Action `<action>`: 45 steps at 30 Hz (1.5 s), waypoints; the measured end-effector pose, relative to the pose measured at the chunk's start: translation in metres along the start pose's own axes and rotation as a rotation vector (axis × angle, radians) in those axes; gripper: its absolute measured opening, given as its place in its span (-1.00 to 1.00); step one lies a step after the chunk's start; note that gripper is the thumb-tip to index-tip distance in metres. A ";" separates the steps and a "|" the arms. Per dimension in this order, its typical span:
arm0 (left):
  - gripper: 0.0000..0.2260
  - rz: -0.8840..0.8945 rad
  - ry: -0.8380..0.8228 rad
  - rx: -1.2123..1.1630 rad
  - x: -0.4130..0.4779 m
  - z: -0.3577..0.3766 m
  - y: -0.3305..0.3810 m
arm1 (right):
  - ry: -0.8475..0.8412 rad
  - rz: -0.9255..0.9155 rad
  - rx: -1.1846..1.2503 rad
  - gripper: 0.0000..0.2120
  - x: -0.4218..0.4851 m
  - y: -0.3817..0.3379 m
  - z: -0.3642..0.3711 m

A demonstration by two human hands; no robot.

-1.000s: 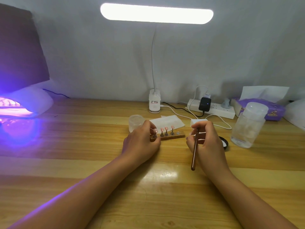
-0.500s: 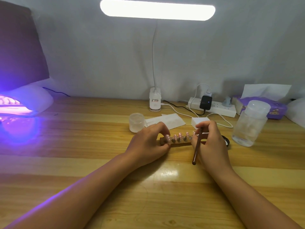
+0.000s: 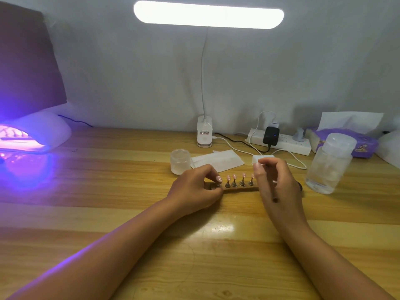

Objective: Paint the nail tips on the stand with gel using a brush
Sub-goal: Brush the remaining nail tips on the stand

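glossy plank table (image 3: 108, 213), left fingers (image 3: 213, 180) pinching wooden stand (image 3: 240, 189), right fingers (image 3: 259, 173) curled round slim brush (image 3: 274, 197)

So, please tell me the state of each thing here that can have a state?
Desk lamp: on.
Curing lamp: on, glowing purple.
Small jar: open, no lid.
Large bottle: capped.
Nail tip stand: flat on table, left hand holds its end.
Brush: held in right hand.
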State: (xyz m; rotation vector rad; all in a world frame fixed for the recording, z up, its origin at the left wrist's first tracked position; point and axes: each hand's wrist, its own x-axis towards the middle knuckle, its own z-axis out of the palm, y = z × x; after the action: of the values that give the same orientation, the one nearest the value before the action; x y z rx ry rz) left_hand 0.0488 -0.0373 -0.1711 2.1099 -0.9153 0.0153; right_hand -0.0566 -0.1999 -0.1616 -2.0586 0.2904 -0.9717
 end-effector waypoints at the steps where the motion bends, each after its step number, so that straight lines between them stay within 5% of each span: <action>1: -0.85 0.022 0.005 0.017 -0.001 0.000 0.000 | -0.005 0.001 0.039 -0.80 -0.001 -0.002 0.000; 5: -0.77 0.132 0.006 0.084 -0.003 0.000 0.002 | -0.068 -0.028 0.047 -0.92 -0.005 -0.007 0.000; 31: -0.78 0.151 0.014 0.134 0.000 0.003 -0.002 | -0.247 -0.133 -0.114 -0.82 -0.009 -0.010 0.002; 45: -0.84 0.020 0.030 0.011 0.001 0.002 -0.001 | -0.123 -0.301 -0.193 -0.87 -0.012 -0.005 0.007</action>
State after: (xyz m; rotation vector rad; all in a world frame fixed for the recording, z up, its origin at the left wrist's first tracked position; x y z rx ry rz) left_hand 0.0495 -0.0387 -0.1727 2.1047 -0.9208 0.0624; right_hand -0.0598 -0.1864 -0.1667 -2.3763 0.0076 -1.0205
